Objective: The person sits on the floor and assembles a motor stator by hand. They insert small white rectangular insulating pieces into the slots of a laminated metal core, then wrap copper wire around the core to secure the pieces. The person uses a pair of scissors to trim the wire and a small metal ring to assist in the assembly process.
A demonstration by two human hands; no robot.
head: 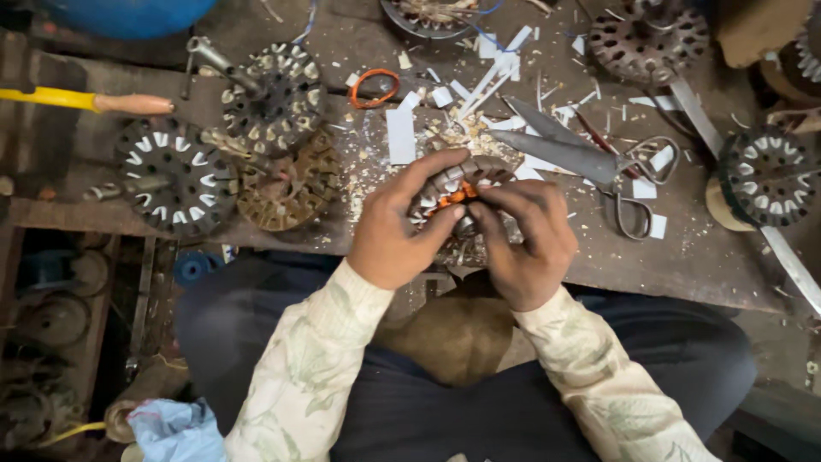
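Both hands close around a round slotted motor stator at the centre of the frame, just above the near edge of the workbench. The left hand cups its left rim, thumb arched over the top and fingers curled beneath. The right hand clamps the right side, fingertips pressing down toward an orange piece set among the slots, so each hand is clenched on the stator, not resting loose.

White insulation slips show in several of the slots between the fingers; how many slots are lined and how many remain bare I cannot tell, since the hands cover most of the ring. No copper winding is visible on it, so by my judgement the work is partway through lining at most.

Cut white paper strips and shavings litter the bench above the hands. Large scissors lie just right of the stator, blades pointing left. Three more slotted stators cluster at left, some with white slips fitted, others sit at the upper right and right edge. An orange ring lies above, and a yellow-handled tool at far left.

Open room is tight: stators crowd the left, scissors the right, and the bench edge sits directly under the wrists, with the person's lap below.
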